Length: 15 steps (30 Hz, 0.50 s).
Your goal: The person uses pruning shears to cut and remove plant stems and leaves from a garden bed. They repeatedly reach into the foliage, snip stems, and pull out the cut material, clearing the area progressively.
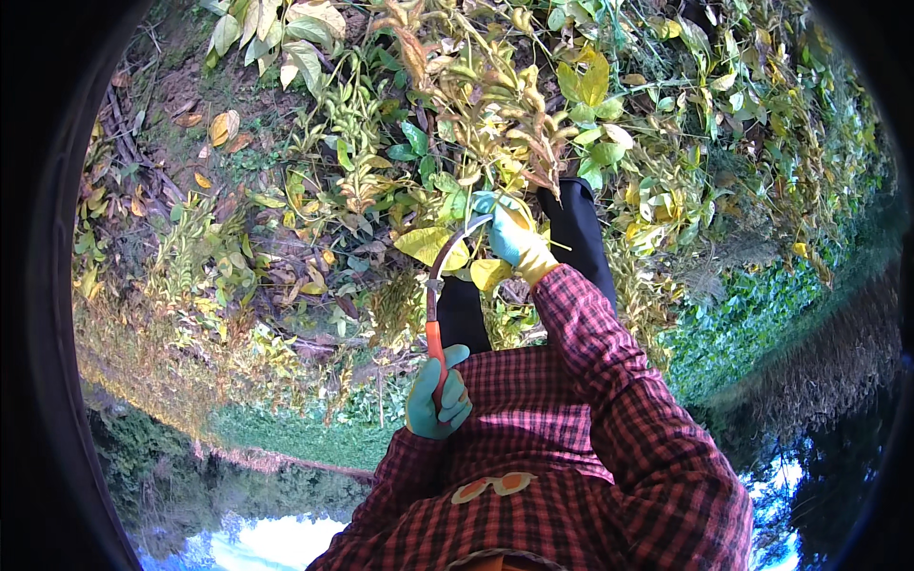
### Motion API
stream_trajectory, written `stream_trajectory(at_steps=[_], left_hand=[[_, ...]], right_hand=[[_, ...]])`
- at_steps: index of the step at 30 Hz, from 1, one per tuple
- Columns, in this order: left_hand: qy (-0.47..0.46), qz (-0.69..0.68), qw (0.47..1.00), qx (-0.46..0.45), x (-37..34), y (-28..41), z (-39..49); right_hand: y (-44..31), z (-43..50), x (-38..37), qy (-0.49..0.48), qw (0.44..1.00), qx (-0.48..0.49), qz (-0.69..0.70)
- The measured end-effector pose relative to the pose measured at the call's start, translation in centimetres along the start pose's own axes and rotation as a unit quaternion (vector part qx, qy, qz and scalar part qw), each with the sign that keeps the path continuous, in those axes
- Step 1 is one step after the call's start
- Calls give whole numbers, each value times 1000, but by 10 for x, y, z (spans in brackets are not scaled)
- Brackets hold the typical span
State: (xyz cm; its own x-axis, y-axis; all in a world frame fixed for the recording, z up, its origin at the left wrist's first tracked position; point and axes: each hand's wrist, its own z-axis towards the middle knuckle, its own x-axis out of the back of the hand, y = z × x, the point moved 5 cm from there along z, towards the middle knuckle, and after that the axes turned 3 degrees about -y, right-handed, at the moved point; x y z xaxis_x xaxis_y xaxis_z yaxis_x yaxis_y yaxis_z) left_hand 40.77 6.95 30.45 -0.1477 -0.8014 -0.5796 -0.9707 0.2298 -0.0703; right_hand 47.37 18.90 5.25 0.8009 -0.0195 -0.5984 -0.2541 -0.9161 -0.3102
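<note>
My left hand (438, 396), in a teal and yellow work glove, is closed around the orange handle of a sickle (435, 296). Its curved blade reaches up and to the right, with the tip touching or just beside my right glove. My right hand (513, 232), gloved the same way, is closed on soybean stems (526, 208) low on the plant. Leaves and the glove hide most of this grip. Brown and yellow-green pods (500, 93) hang thickly on the plant above that hand. Broad yellow leaves (430, 247) lie beside the blade.
My black-clad legs (582, 232) stand among the plants. More soybean plants (350, 121) with pods grow at the left, and dense foliage (714, 128) fills the right. Bare soil (182, 93) with fallen leaves shows at upper left. Green undergrowth (742, 321) lies lower right.
</note>
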Motion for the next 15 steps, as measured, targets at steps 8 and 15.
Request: stream_trajectory(at_steps=[8, 15], left_hand=[[70, 327, 938, -85, -19, 31, 49], [92, 345, 933, -31, -47, 21, 86]], right_hand=[[-2, -20, -10, 44, 990, -58, 120], [27, -24, 5, 72, 996, 13, 55]])
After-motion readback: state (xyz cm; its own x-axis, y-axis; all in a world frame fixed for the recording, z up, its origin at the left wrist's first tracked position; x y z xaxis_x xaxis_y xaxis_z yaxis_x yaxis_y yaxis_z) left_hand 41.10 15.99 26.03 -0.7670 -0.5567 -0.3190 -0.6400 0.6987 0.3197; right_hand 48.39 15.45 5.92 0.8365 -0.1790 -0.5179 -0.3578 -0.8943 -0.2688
